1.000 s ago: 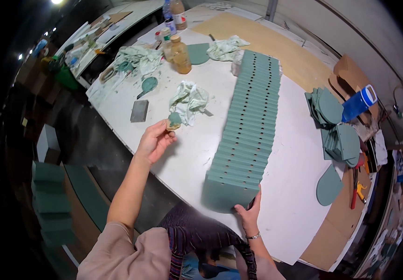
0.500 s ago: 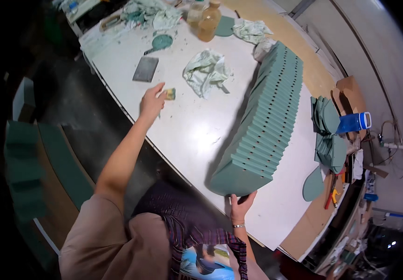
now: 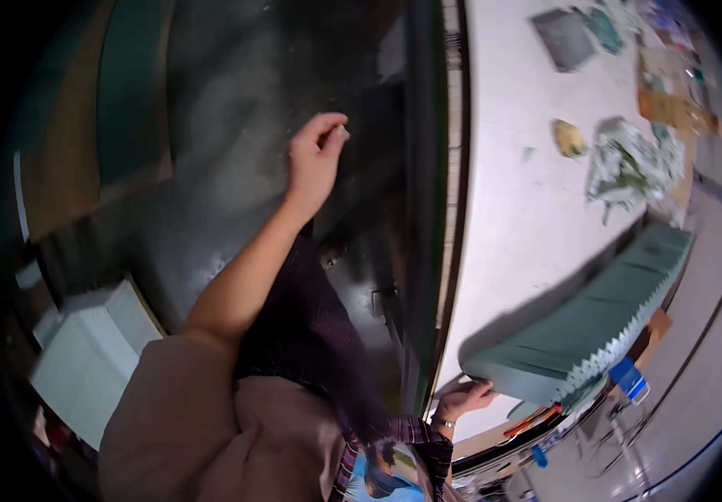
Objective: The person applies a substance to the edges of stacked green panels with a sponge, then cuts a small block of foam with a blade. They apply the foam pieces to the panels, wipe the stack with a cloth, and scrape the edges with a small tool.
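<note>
I am seeing the white table [image 3: 537, 217] bearing a long row of green sheets [image 3: 595, 322] running toward its near edge. My right hand [image 3: 461, 400] is gripping that row's near end. My left hand [image 3: 315, 159] is hanging beyond the table's edge, fingers pinched on a small pale bit [image 3: 343, 131].

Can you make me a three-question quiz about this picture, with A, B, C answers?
1. Where is the left hand?
A. over the dark floor beside the table
B. on the crumpled cloth
C. on the green stack

2. What colour is the long stack of flat pieces?
A. red
B. grey-green
C. yellow

3. What is the right hand doing?
A. hanging free
B. touching the near end of the stack
C. holding a bottle

Answers: 1 A, the hand is raised off the white table, over the floor. 2 B, all the pieces look grey-green. 3 B, its fingers rest at the stack's near end.
</note>
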A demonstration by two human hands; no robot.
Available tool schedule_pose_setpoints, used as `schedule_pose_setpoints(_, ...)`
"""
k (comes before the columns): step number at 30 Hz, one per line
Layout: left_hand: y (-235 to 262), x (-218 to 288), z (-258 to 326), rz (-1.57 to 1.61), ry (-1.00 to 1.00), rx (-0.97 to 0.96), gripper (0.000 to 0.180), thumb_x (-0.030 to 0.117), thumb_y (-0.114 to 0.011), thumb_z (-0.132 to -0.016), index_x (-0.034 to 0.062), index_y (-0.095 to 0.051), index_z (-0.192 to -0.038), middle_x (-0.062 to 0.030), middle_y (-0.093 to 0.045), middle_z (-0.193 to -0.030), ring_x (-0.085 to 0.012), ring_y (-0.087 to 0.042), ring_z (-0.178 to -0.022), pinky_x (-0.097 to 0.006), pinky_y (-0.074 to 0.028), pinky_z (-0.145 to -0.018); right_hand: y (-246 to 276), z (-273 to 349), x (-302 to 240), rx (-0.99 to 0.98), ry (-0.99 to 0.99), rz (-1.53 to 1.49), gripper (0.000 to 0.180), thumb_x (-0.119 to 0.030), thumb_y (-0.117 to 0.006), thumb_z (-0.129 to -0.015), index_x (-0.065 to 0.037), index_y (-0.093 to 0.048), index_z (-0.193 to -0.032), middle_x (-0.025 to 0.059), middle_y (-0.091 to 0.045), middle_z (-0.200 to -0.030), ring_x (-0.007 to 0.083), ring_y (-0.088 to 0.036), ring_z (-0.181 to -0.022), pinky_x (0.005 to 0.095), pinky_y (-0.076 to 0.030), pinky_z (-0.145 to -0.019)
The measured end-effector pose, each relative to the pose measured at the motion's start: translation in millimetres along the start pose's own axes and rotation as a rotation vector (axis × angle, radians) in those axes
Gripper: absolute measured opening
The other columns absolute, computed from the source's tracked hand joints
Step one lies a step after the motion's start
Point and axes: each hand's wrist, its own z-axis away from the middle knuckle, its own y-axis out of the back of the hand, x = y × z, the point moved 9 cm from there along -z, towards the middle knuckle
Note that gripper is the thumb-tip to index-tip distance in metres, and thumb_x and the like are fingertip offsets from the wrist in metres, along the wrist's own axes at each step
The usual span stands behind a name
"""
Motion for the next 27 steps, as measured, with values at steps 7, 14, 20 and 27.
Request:
schedule_pose_setpoints(7,2.3,-164.5,135.5,-0.138,0.314,-0.114,0.013,0.005,-0.069,-0.089,0.003,-0.071,-0.102,-0.0053,-0.07,-0.082,-0.0119,-0.063,-0.073,-0.026,-0.05,-0.067,14.0,-14.4,12.3,-0.161,0.068,0.065,0.06,-0.047,-0.055,-0.101,0.009,-0.053,-0.12,0.0198,-0.059,-0.122,0.0278,-0.056,-0.111,0.0421,-0.042,-0.099)
schedule_pose_setpoints(14,0.5,-190.5,227.9,-0.286,0.402,-0.347,0.015,0.012,-0.07,-0.088,0.0042,-0.071,-0.1,-0.0118,-0.072,-0.085,-0.0218,-0.069,-0.076,-0.033,-0.053,-0.071,12.6,-14.8,3.6,-0.233,0.09,-0.02,0.054,-0.041,-0.042,-0.105,0.006,-0.052,-0.13,0.0181,-0.051,-0.137,0.0269,-0.045,-0.129,0.0424,-0.03,-0.114)
schedule_pose_setpoints(20,16.8,-202.0,259.9,-0.337,0.379,-0.488,0.012,0.014,-0.067,-0.088,0.0044,-0.068,-0.095,-0.012,-0.069,-0.084,-0.0301,-0.068,-0.08,-0.038,-0.052,-0.072,22.2,45.9,-33.5,-0.272,0.238,0.623,0.049,-0.035,-0.032,-0.106,0.005,-0.048,-0.13,0.0175,-0.054,-0.122,0.0312,-0.049,-0.124,0.0461,-0.034,-0.112)
schedule_pose_setpoints(27,82.2,-255.5,279.4,-0.428,0.414,-0.531,0.011,0.014,-0.067,-0.087,0.0044,-0.067,-0.093,-0.0147,-0.068,-0.088,-0.0348,-0.067,-0.082,-0.043,-0.052,-0.072,-139.1,173.4,6.6,-0.918,0.055,0.477,0.049,-0.015,-0.071,-0.08,0.001,-0.055,-0.123,0.0119,-0.053,-0.118,0.0272,-0.05,-0.118,0.0437,-0.039,-0.103)
